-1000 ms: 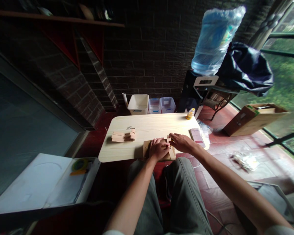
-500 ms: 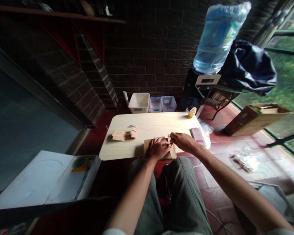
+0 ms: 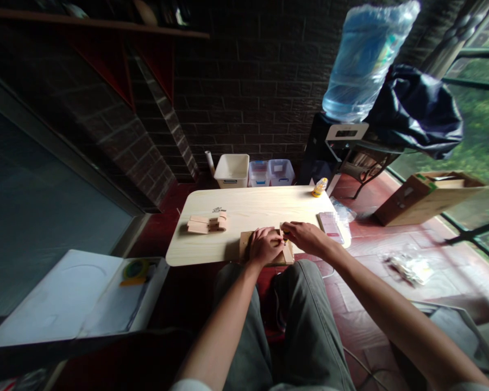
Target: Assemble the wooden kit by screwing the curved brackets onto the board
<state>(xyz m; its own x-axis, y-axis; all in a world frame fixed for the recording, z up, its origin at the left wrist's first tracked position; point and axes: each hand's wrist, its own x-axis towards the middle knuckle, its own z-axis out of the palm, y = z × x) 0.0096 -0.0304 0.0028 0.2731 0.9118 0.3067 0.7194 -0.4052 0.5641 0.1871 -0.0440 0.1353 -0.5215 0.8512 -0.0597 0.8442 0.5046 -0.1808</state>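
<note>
At the near edge of the table, my left hand (image 3: 264, 245) presses down on a wooden assembly (image 3: 245, 244) made of flat light-brown pieces. Its fingers curl over the wood and point towards a small dark spot on a pale strip (image 3: 288, 255) at the right end. My right hand (image 3: 297, 233) is closed just above that strip, around a short black and yellow tool (image 3: 286, 234) that looks like a stubby screwdriver. Its tip and most of its handle are hidden by the fingers.
On the table (image 3: 261, 206) lie wooden pieces (image 3: 207, 223), some dark screws (image 3: 219, 209), a yellow-capped bottle (image 3: 320, 187) and a flat booklet (image 3: 330, 227). Plastic bins (image 3: 232, 171) stand behind it. A water dispenser (image 3: 338, 146) and cardboard box (image 3: 427, 198) are at the right, an open white case (image 3: 61, 298) at the left.
My right hand has turned slightly over the tool, and its fingers have shifted a little. My left hand stays on the wood. The whole view has drifted slightly.
</note>
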